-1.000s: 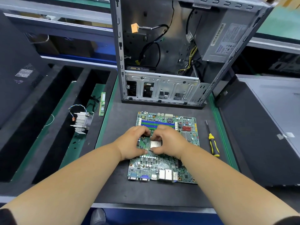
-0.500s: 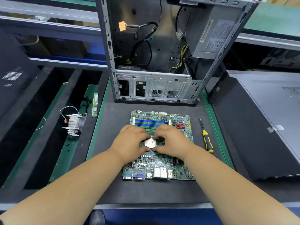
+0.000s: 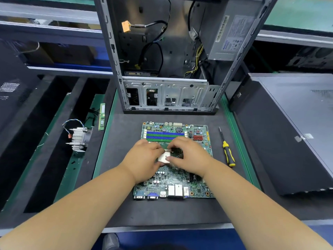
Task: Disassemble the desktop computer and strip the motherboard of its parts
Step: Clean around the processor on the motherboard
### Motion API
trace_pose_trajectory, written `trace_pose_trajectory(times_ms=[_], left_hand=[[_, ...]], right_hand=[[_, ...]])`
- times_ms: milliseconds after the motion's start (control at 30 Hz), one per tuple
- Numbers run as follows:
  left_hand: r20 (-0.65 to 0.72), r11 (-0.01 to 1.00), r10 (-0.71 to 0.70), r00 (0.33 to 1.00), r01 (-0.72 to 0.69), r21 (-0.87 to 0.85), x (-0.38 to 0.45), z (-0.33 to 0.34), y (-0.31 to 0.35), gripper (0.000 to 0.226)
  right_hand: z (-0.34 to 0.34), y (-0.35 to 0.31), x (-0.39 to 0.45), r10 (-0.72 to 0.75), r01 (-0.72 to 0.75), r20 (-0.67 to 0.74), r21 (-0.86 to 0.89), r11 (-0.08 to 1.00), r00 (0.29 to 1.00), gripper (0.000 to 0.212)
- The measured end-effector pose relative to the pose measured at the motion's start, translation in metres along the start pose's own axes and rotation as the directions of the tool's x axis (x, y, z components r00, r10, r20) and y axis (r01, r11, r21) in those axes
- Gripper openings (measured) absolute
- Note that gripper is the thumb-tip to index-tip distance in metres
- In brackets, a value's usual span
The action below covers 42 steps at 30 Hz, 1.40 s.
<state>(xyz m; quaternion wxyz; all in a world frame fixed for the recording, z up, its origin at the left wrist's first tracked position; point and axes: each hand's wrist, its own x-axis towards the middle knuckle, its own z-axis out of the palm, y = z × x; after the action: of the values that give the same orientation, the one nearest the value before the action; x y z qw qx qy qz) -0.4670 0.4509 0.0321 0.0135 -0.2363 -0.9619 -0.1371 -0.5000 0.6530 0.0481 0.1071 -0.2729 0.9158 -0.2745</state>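
At frame centre, the left hand [image 3: 144, 159] and right hand [image 3: 187, 156] pinch the processor [image 3: 164, 156] over the motherboard [image 3: 173, 179], which lies flat on the mat. It now sits tilted, where a second ago it lay square. Left of them lie the heatsink [image 3: 79, 139] and memory stick [image 3: 102, 116], already removed; behind stands the case [image 3: 167, 94], still holding its power supply [image 3: 232, 33].

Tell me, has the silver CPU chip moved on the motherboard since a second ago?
Yes. The CPU chip sat square on the motherboard; now it is skewed and shifted towards the left hand.
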Motion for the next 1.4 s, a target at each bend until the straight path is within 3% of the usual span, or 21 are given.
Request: trace_pose_trajectory(times_ms=[133,333,600,867,1400], left_hand=[[0.004,1.000,-0.008,1.000,0.008,0.012,0.001,-0.001,0.000,0.042],[0.026,0.999,-0.016,1.000,0.017,-0.044,0.005,0.002,0.003,0.058],[0.079,0.991,-0.038,0.996,0.048,-0.123,0.009,-0.001,0.001,0.058],[0.086,0.998,-0.040,0.996,0.044,-0.049,0.010,-0.001,0.007,0.055],[0.146,0.971,0.060,0.987,-0.092,0.221,0.010,0.003,0.011,0.052]], right_hand=[[0.008,0.001,-0.015,0.026,-0.015,-0.190,0.058,0.998,0.981,0.011],[0.016,0.000,-0.022,-0.029,0.041,-0.209,0.053,0.998,0.978,0.010],[0.030,0.005,-0.030,-0.108,0.102,-0.201,-0.039,0.994,0.974,0.011],[0.031,0.006,-0.028,-0.028,0.026,-0.188,-0.011,1.000,0.982,0.029],[0.034,0.006,-0.031,-0.069,0.043,-0.208,-0.127,0.991,0.976,0.041]])
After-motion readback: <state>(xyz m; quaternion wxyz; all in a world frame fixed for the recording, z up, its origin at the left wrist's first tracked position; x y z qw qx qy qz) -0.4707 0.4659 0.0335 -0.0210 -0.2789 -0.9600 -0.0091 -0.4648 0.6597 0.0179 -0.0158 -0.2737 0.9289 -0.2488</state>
